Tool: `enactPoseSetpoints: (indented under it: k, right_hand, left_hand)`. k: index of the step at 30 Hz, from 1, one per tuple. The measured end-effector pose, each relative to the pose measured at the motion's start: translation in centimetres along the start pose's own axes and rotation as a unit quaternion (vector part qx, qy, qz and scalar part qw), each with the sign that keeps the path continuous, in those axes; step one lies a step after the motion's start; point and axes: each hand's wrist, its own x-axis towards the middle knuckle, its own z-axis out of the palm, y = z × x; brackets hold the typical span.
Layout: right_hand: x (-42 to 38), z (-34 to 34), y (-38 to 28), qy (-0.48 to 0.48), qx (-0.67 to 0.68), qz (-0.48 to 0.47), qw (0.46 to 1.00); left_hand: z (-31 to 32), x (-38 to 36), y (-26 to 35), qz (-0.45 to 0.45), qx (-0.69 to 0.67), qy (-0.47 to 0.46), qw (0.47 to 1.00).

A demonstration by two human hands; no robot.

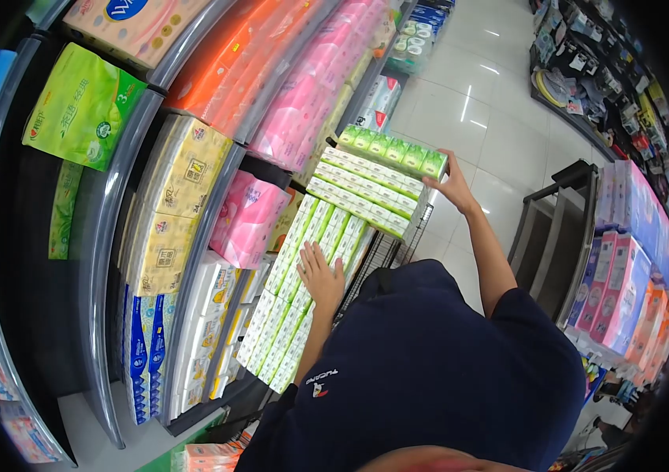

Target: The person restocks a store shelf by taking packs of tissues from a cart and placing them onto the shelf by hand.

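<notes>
My left hand [320, 274] lies flat, fingers stretched out, on long white-and-green packs of pocket tissues [281, 307] set in rows. Its fingers are not wrapped round anything. At the far end of the stack, my right hand [452, 185] grips the end of a long green tissue pack [393, 152], with the thumb on the near side and the fingers on the far side. This pack lies beside more white-and-green packs [362, 191] set crosswise to the rows under my left hand.
A wire rack [412, 250] shows beside the stack. Shelves to the left hold yellow tissue packs [163, 253], pink packs [249, 220] and a green pack [83, 106]. To the right stand a dark shelf unit [547, 236] and purple packs [626, 287] beyond the tiled aisle [460, 102].
</notes>
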Motion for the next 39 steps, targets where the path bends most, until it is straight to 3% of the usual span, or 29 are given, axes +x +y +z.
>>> enactPoseSetpoints:
  k: [8, 11, 14, 17, 19, 23, 25, 26, 28, 35, 39]
  right_hand:
    - [0.5, -0.6, 1.4, -0.069, 0.058, 0.008, 0.996]
    - [1.6, -1.0, 1.5, -0.094, -0.023, -0.031, 0.995]
    - [1.6, -1.2, -0.8, -0.059, -0.101, -0.062, 0.991]
    - [1.8, -1.2, -3.0, -0.016, -0.025, -0.029, 0.999]
    - [2.5, -1.2, -3.0, 0.021, 0.097, -0.015, 0.995]
    - [4.3, -2.2, -3.2, 0.009, 0.09, 0.1, 0.991]
    - [4.3, -2.6, -3.9, -0.008, 0.252, 0.239, 0.938]
    - [4.3, -2.6, -3.6, -0.012, 0.251, 0.238, 0.938]
    - [4.1, -2.4, -2.9, -0.054, 0.325, 0.323, 0.887]
    - [5.1, -4.0, -0.6, -0.147, 0.512, 0.364, 0.764]
    - [4.4, -4.5, -0.2, -0.15, 0.539, 0.413, 0.719]
  left_hand:
    - [0.1, -0.1, 0.3, 0.004, 0.031, 0.012, 0.999]
    - [-0.1, -0.1, 0.7, -0.006, 0.038, 0.014, 0.999]
    - [0.1, 0.0, 0.9, -0.012, 0.05, 0.019, 0.998]
    - [-0.1, 0.0, 1.1, -0.016, 0.052, 0.022, 0.998]
    - [-0.4, 0.1, 1.5, -0.016, 0.044, 0.029, 0.998]
    - [-0.3, 0.1, 1.5, -0.021, 0.04, 0.035, 0.998]
    - [-0.3, 0.1, 1.6, -0.027, 0.035, 0.034, 0.998]
    - [-0.3, 0.2, 1.6, -0.025, 0.032, 0.034, 0.999]
    - [-0.3, 0.5, 1.5, -0.029, 0.031, 0.039, 0.998]
    - [-0.4, 0.3, 1.8, -0.039, 0.029, 0.041, 0.998]
    - [-0.5, 0.3, 1.8, -0.044, 0.025, 0.04, 0.998]
